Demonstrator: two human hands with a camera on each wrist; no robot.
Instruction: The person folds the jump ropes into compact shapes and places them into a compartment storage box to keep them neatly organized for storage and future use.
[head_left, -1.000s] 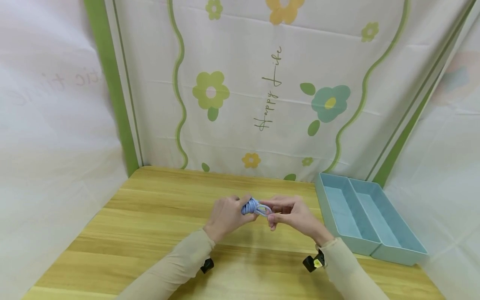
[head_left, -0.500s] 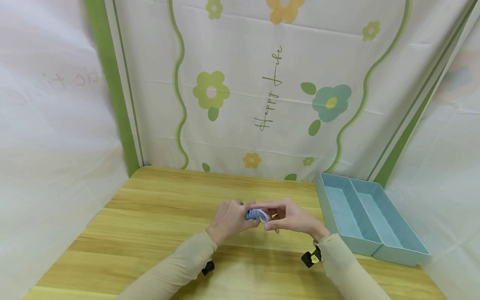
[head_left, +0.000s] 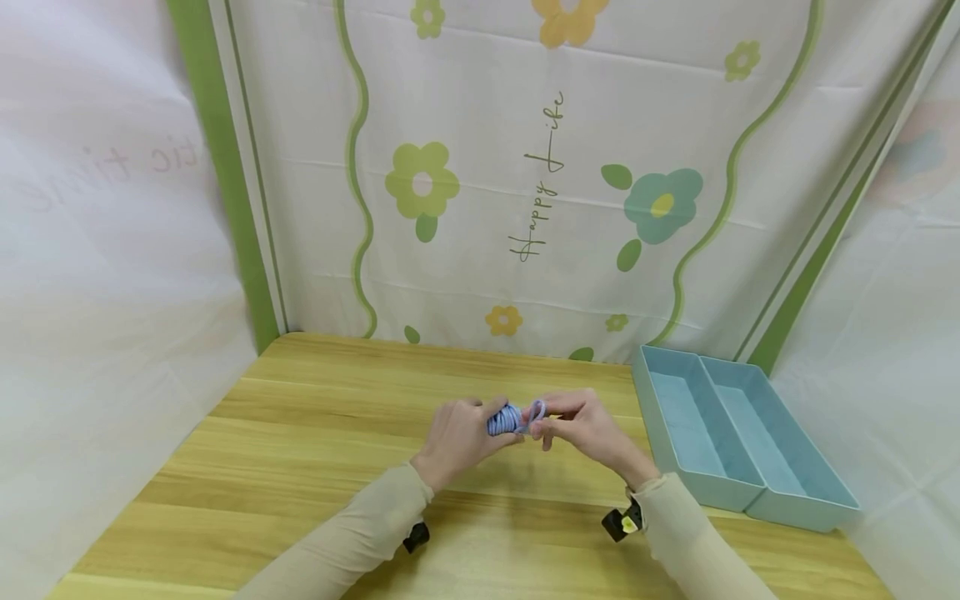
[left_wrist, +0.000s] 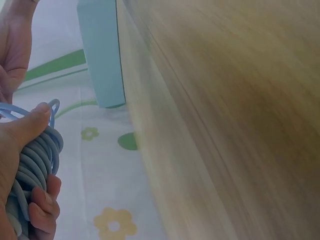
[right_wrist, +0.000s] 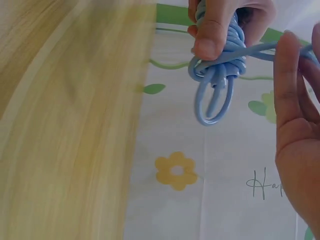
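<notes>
A light blue cord (head_left: 504, 420), wound into a tight bundle, is held above the table between both hands. My left hand (head_left: 459, 435) grips the wound part, its thumb pressing on the coils (left_wrist: 37, 160) in the left wrist view. From the bundle's end hangs a small loop (right_wrist: 214, 107). Another doubled strand (right_wrist: 257, 50) crosses over the coils and runs to my right hand (head_left: 581, 427), whose thumb and fingers pinch it. In the right wrist view the right hand's fingertips (right_wrist: 289, 42) partly hide that strand.
Two joined light blue trays (head_left: 693, 425) stand on the right side of the wooden table (head_left: 337, 400). Behind the table hangs a white flowered curtain (head_left: 480, 275), with further white cloth at both sides.
My right hand first closed in over the bundle's end, then drew back slightly up and right. A loop of cord now stands up at its fingertips. The left hand keeps its grip.
</notes>
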